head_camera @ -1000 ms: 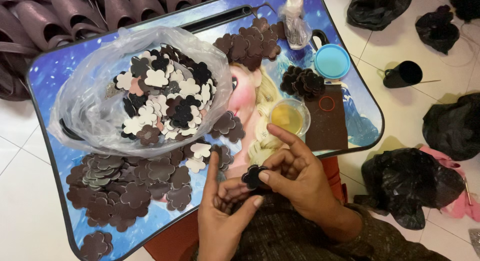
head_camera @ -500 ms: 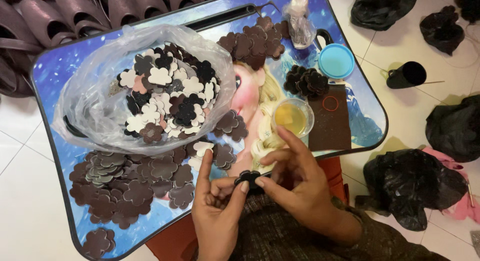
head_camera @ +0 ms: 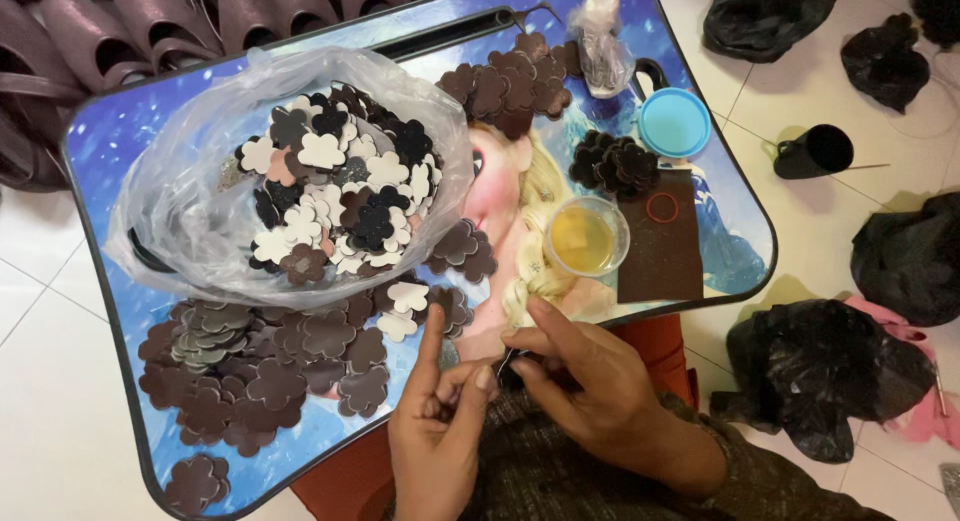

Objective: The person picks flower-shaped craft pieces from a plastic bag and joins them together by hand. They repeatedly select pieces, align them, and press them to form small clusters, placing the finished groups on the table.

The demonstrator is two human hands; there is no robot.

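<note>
Pinched between the fingertips of both hands is a small dark flower-shaped piece, mostly hidden, held just over the near edge of the lap tray; the right hand closes thumb and forefinger on it from the right, while the left hand presses its thumb and middle fingers against it with the index finger raised straight up. Just beyond the left hand lies a loose heap of brown flower cut-outs spread flat on the tray's blue cartoon-printed surface, one stray cluster touching the near-left corner. Past the right hand stands a small clear cup of yellow liquid beside a dark brown rectangular sheet. Farther back, an open clear plastic bag holds mixed cream, brown and black flower shapes, and more brown flowers sit near the far edge, with a blue round lid at the right rim. The tray's raised black rim bounds everything; bare blue surface shows mainly at the far left. Around it is white tiled floor, with black plastic bags to the right and brown slippers stacked at the far left
</note>
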